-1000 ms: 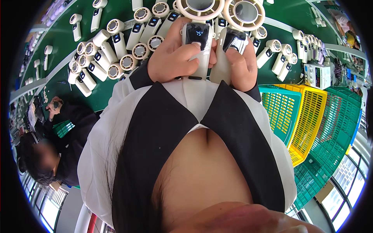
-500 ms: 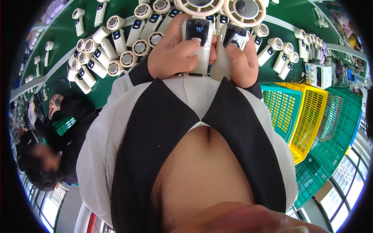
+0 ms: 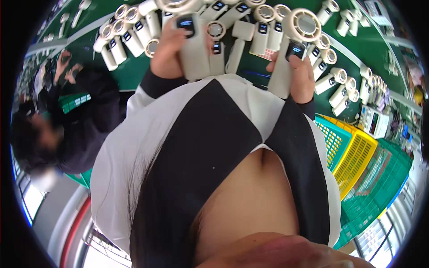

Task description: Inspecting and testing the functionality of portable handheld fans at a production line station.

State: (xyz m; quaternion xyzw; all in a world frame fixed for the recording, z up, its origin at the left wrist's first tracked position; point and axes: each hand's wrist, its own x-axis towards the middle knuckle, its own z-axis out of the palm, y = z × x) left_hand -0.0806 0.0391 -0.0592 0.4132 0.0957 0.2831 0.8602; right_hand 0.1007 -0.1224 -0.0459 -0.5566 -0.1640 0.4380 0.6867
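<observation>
My left hand (image 3: 166,56) is wrapped round the handle of a cream handheld fan (image 3: 195,56), its thumb by the small dark screen; the round head is cut off at the top edge. To the right, my right hand (image 3: 303,77) grips a second handheld fan (image 3: 280,73). That one's ringed round head points up, and the thumb lies on its lit dark screen. Between the two hands, more cream fans (image 3: 238,44) stand or lie on the green worktable (image 3: 252,64). A small patterned sheet (image 3: 264,54) lies under some of them.
Rows of similar fans (image 3: 134,40) spread to the left, with others (image 3: 342,87) at the right. Beside me on the right are stacked green and yellow plastic baskets (image 3: 357,156) and a white instrument box (image 3: 374,121). A co-worker in dark clothes (image 3: 91,125) sits at left.
My hands have moved apart, each still holding its fan. The view has swung left, so the table and baskets sit differently. The co-worker's hands have come up together.
</observation>
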